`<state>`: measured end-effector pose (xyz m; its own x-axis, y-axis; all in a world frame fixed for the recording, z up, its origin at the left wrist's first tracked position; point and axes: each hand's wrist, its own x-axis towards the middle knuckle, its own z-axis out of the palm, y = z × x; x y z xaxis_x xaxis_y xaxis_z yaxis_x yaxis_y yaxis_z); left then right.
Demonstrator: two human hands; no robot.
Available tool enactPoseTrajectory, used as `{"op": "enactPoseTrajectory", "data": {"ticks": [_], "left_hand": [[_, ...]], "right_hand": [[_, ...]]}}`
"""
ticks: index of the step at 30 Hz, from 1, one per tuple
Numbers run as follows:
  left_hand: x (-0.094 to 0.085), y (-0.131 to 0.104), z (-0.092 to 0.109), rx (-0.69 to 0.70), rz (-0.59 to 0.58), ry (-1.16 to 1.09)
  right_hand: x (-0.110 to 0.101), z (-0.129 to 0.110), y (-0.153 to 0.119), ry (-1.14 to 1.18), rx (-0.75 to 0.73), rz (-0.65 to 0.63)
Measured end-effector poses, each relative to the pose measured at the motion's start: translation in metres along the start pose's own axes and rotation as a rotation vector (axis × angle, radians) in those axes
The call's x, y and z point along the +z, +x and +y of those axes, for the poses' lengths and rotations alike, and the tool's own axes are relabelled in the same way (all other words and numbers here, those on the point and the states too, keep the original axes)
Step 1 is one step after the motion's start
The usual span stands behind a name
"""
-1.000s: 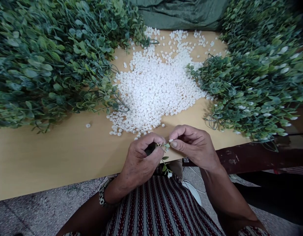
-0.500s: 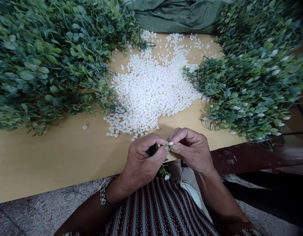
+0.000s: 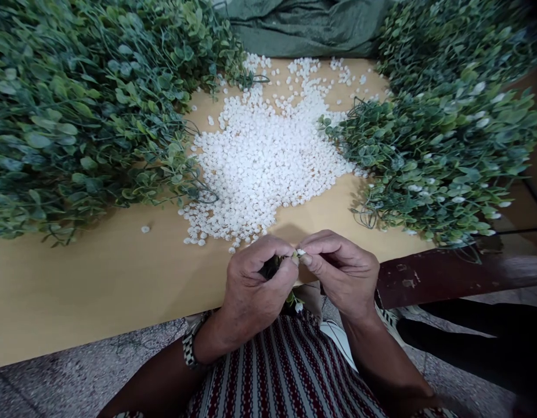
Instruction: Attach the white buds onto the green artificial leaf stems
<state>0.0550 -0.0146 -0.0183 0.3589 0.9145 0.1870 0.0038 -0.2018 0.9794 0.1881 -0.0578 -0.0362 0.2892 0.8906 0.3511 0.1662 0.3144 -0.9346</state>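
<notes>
My left hand (image 3: 259,284) pinches a green artificial sprig (image 3: 291,298) between thumb and forefinger; most of it is hidden behind the hand. Below the fingers, one small white bud (image 3: 299,307) shows on a lower tip of the sprig. With thumb and forefinger my right hand (image 3: 344,273) grips a tiny white flower bud (image 3: 301,252), held against the sprig's tip. The fingertips of both hands meet over the table's near edge. Just beyond them spreads a loose heap of white buds (image 3: 268,157).
Bunches of plain green foliage (image 3: 76,116) pile up on the table (image 3: 98,278) at left. At right lie bunches with white buds among the leaves (image 3: 442,168). Dark green cloth (image 3: 307,29) lies along the back. A dark red wooden bench (image 3: 425,277) stands at right, with someone's dark-clad legs (image 3: 464,331) below.
Both hands stay together at the sprig's tip, and the white bud sits slightly closer to the left fingertips. The whole view has shifted a little.
</notes>
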Motion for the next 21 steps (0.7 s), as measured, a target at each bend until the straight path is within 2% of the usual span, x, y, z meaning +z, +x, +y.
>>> {"op": "enactPoseTrajectory", "data": {"ticks": [14,21], "left_hand": [[0.009,-0.001,-0.001,0.008,0.097,0.081],[0.011,-0.002,-0.002,0.071,0.141,0.097]], "right_hand": [[0.007,0.008,-0.009,-0.113,-0.078,0.077],[0.010,0.010,-0.012,-0.174,-0.144,0.122]]}}
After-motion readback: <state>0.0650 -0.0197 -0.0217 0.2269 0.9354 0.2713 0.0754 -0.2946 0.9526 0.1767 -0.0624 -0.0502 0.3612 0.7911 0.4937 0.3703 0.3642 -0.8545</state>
